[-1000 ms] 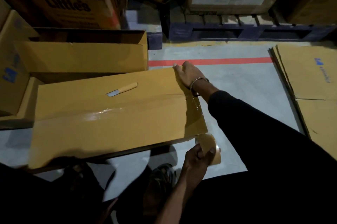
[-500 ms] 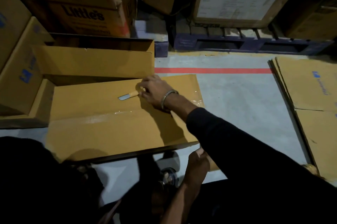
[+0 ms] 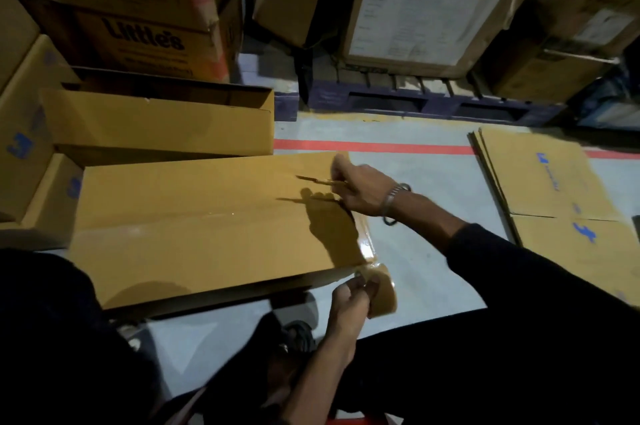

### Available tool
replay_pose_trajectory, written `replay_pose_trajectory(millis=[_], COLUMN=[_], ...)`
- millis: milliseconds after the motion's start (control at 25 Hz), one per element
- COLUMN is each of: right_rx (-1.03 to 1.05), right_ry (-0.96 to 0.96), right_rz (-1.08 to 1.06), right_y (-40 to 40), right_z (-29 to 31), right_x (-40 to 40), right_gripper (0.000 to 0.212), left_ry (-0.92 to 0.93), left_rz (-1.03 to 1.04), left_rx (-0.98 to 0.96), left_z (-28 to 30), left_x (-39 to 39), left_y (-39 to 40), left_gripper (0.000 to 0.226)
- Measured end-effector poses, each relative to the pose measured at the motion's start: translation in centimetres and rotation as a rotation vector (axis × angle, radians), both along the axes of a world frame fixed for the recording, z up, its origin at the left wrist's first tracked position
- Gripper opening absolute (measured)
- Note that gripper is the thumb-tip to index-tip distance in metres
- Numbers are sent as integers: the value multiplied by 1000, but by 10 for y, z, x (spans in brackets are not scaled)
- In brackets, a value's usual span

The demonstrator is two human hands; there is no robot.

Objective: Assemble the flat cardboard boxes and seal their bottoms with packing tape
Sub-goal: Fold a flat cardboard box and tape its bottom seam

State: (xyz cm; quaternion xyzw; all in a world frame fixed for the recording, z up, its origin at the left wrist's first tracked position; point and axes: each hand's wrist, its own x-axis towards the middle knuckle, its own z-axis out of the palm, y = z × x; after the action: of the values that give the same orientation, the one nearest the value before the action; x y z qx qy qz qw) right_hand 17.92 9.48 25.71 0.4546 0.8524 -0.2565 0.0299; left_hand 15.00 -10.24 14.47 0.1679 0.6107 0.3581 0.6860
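A long brown cardboard box [image 3: 194, 230] lies bottom-up in front of me, with clear tape along its centre seam and down its right end. My right hand [image 3: 360, 187] holds a small cutter [image 3: 313, 179] just above the box's right part, blade pointing left. My left hand [image 3: 349, 300] grips a roll of brown packing tape [image 3: 381, 293] at the box's near right corner, where a strip of tape still joins the roll to the box.
An assembled open box [image 3: 162, 123] stands behind the taped one. A stack of flat cardboard boxes [image 3: 554, 189] lies on the grey floor at the right. Stacked cartons [image 3: 415, 9] on a dark pallet [image 3: 433, 106] fill the back, beyond a red floor line [image 3: 381, 146].
My right hand went from the box's right edge to the cutter lying on the box, picked it up and carried it to the right. My left hand stays on the tape roll.
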Motion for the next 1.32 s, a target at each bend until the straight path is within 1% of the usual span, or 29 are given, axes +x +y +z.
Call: replay_pose_trajectory(millis=[80,160,240,320,400,480,520,600,640,720,760,840,920,1040,1080,1120,1200,1240,1320], right_rx=[-87,-143,-177,-219,-325,-439,-470,-455,-416,-320,-274,-218,-218,-222,-219,-224,-225,-210,-200], right_ry=[58,89,90,42,-17,-55,-78,-82,-25,129,163,138,36,-93,-108,-120,-102,-59,68], right_rz=[-95,-222,-397,-566,-625,-569,-520,-405,-358,-293,-252,-147,-35,21,22,19,32,31,-42], right_y=[-16,-40,-61,-70,-69,-66,-64,-63,-62,-63,-64,-65,-67,-68,-67,-67,-67,-65,-60], right_z=[13,23,22,17,10,6,4,-5,-9,-15,-18,-27,-37,-44,-45,-43,-39,-37,-20], right_x=[55,105,141,158,162,159,155,145,139,125,118,106,99,98,98,98,95,94,96], right_gripper=[17,12,6,27,41,46,45,41,38,34,33,32,36,58,62,60,48,43,35], left_ry=[-70,-44,-29,-51,-46,-83,-103,-138,-149,-149,-146,-148,-139,-69,-37,-11,14,24,41], left_rz=[47,116,211,278,298,273,250,199,185,167,165,164,167,184,189,191,195,187,150], left_rx=[-63,-79,-88,-86,-88,-95,-93,-66,-49,-38,-41,-39,-40,-66,-86,-104,-102,-94,-81], left_z=[-3,-6,-11,-3,1,4,7,12,10,6,3,-2,-5,-10,-13,-17,-19,-19,-18], left_x=[-2,2,8,9,6,3,2,2,3,3,3,4,6,11,12,13,14,14,12], left_y=[5,7,6,4,4,5,4,3,3,3,2,2,1,1,0,-1,-4,-5,-6], left_gripper=[16,7,21,39,45,43,46,56,60,61,61,63,59,52,61,64,65,57,30])
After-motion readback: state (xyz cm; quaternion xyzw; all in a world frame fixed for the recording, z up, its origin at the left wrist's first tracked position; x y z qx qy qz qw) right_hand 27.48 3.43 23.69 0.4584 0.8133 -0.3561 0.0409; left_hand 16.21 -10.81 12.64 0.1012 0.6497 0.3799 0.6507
